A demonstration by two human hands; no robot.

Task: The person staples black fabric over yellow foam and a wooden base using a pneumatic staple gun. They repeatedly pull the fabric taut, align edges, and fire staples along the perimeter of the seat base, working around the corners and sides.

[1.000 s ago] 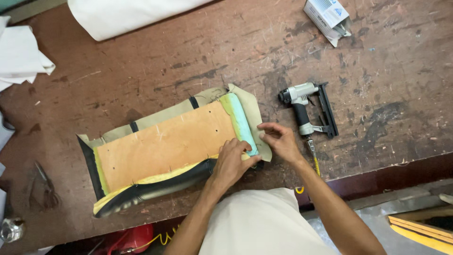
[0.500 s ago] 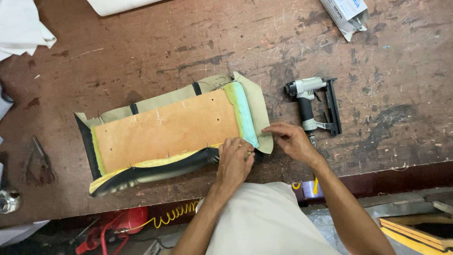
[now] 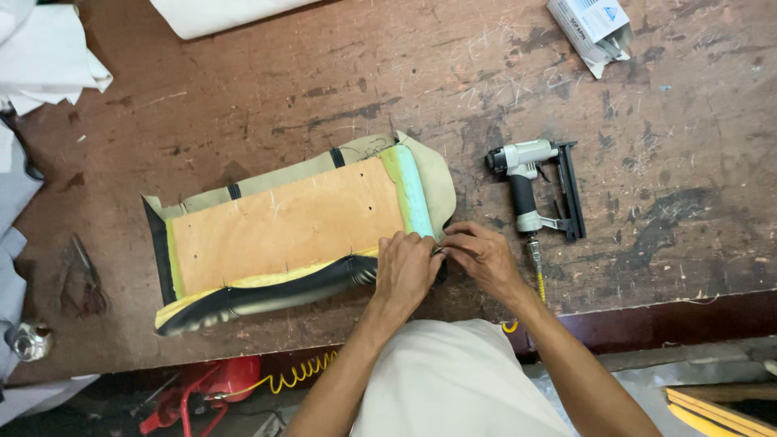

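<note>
A seat pad point(image 3: 283, 222) lies upside down on the worn brown workbench point(image 3: 486, 89): plywood board, yellow-green foam at the edges, beige and black cover folded over. My left hand point(image 3: 405, 271) presses on the near right corner of the pad, fingers bent over the black cover. Right beside it, my right hand point(image 3: 477, 255) pinches the beige cover flap at that same corner. The two hands touch. A grey and black pneumatic staple gun point(image 3: 538, 190) lies on the bench just right of the hands, nobody holding it.
A small white and blue box point(image 3: 591, 24) sits at the far right. White cloth point(image 3: 48, 61) lies at the far left, another white piece point(image 3: 218, 12) at the top. Dark pliers point(image 3: 81, 279) rest near the left edge. A yellow coiled air hose point(image 3: 303, 372) hangs below the bench front.
Both hands have closed in on the pad's near right corner; the right hand shifted left to meet the left hand on the cover flap. The staple gun has not moved.
</note>
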